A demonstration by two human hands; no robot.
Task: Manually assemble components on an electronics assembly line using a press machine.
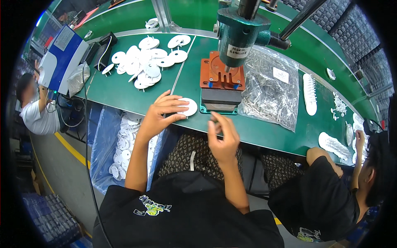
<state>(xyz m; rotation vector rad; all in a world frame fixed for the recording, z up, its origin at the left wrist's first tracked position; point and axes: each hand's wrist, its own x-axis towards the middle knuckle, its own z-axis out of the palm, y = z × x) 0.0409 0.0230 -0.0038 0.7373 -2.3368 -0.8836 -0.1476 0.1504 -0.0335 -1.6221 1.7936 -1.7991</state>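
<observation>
My left hand (pixel 161 112) grips a round white plastic disc (pixel 191 106) at the table's front edge, fingers over its top and thumb at its near side. To the right, my right hand (pixel 223 138) is raised just in front of the press base, its fingers curled toward the thumb. Whatever sits between those fingertips, if anything, is too small to make out. Beyond both hands stands a green bench press (pixel 240 39), its ram above an orange slotted fixture (pixel 215 78) on a dark block. A heap of white discs with short stems (pixel 142 62) lies at the far left.
A clear bag of metal pins (pixel 271 97) lies right of the press. Below the table's left edge, a blue-lined bin (pixel 99 153) holds many white discs. At right, a co-worker in black (pixel 318 198) sits near rows of stacked discs (pixel 309 94). A black cable (pixel 86 124) hangs left.
</observation>
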